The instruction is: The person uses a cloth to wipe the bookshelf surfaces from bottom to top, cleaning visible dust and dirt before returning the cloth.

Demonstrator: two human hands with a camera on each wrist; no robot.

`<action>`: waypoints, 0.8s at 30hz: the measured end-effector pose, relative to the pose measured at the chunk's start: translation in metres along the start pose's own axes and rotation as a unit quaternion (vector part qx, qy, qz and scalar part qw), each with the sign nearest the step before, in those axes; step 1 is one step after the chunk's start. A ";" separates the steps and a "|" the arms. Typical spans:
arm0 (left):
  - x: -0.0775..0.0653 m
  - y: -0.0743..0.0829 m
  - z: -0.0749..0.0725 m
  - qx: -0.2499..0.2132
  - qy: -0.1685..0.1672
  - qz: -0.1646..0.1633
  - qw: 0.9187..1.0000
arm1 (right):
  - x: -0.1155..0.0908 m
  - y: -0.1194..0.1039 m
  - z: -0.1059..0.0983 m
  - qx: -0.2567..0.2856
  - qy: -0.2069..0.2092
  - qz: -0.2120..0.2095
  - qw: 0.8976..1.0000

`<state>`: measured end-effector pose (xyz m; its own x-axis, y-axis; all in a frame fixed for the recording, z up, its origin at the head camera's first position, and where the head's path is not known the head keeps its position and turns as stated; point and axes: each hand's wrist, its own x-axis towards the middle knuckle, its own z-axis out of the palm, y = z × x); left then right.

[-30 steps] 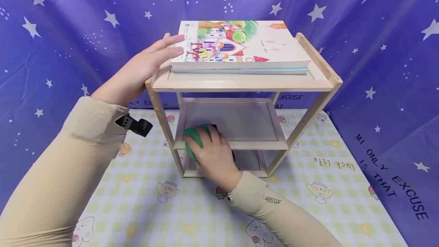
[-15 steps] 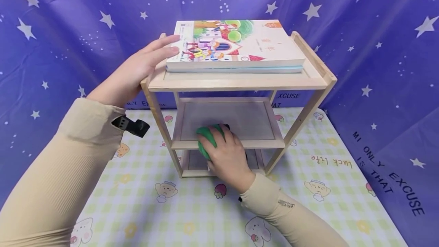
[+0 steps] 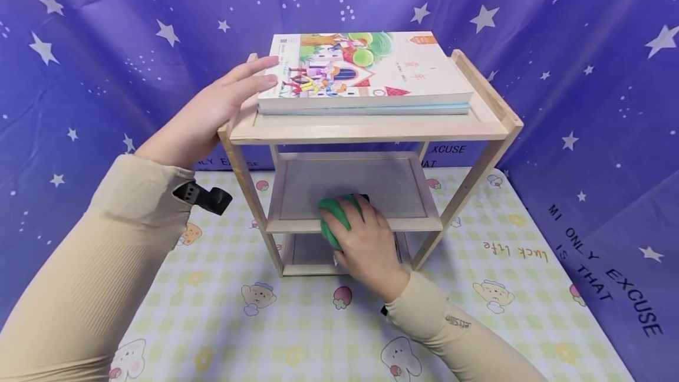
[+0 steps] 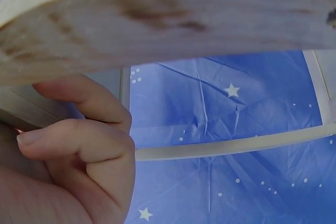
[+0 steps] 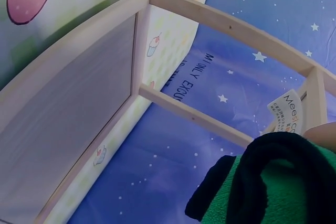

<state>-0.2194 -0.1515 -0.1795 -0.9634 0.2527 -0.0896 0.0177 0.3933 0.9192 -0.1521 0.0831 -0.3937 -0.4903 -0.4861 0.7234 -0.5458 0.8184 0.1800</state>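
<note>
A small three-tier wooden shelf (image 3: 366,131) stands upright on the table. My left hand (image 3: 209,112) grips its upper left side; two fingers reach over the top to the edge of the upper book (image 3: 435,78). In the left wrist view, curled fingers (image 4: 79,140) show beneath a wooden rail. My right hand (image 3: 368,252) holds a green cloth (image 3: 330,223) with black edging against the front edge of the middle tier (image 3: 297,226). A white printed tag (image 5: 287,111) hangs from the cloth in the right wrist view. The palm hides part of the cloth.
Another book with a bluish edge (image 3: 366,111) lies under the illustrated one on the top tier. The bottom tier (image 3: 310,252) sits below the cloth. A checked, cartoon-printed tablecloth (image 3: 185,311) covers the table, and a blue star-patterned curtain (image 3: 132,28) hangs behind.
My right hand has slid the green cloth rightward along the middle tier's front edge. The left hand keeps its place on the shelf, and the books lie as before.
</note>
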 end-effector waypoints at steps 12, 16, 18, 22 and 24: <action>0.000 0.000 0.000 -0.007 -0.002 0.003 1.000 | -0.008 0.012 -0.002 0.017 0.012 0.009 1.000; 0.000 -0.001 0.000 -0.008 0.000 0.002 1.000 | -0.011 0.016 -0.003 0.014 0.011 0.009 1.000; 0.000 0.000 0.000 -0.010 0.000 0.000 1.000 | -0.012 0.018 -0.004 0.010 0.013 0.010 1.000; 0.000 -0.001 0.000 -0.012 -0.002 0.002 1.000 | -0.015 0.022 -0.006 0.007 0.013 0.011 1.000; 0.000 -0.001 0.000 -0.010 -0.002 0.006 1.000 | -0.017 0.024 -0.007 0.005 0.010 0.012 1.000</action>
<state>-0.2198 -0.1517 -0.1808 -0.9620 0.2608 -0.0806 0.0232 0.3723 0.9278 -0.1526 0.1133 -0.3966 -0.4901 -0.4594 0.7408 -0.5402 0.8271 0.1555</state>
